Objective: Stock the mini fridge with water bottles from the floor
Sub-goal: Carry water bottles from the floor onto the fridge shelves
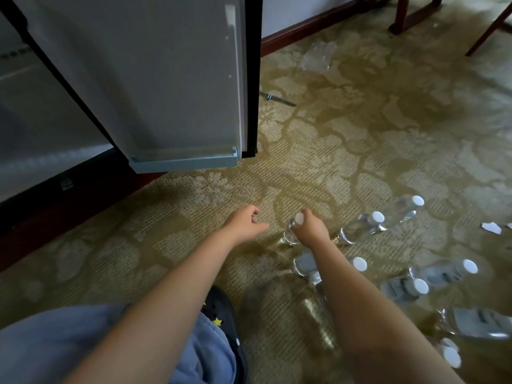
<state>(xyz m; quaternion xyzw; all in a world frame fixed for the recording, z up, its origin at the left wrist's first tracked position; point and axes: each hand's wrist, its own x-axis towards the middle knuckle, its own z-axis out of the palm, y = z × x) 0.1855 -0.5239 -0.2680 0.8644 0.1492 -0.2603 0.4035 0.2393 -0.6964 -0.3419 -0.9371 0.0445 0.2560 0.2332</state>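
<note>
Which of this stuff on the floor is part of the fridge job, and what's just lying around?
Job: open mini fridge door; water bottle gripped by the right hand; other bottles.
Lying about: crumpled plastic wrap; thin dark stick; paper scrap; chair legs.

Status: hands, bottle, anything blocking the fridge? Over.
Right hand grips clear plastic water bottle with white cap at its neck, base on patterned olive carpet. Left hand empty, loosely curled. Grey mini-fridge door open; carpet toward it bare.

Both bare arms reach toward 12 o'clock. The left hand hangs loosely curled; at its 3 o'clock, the right hand grips a bottle top.
</note>
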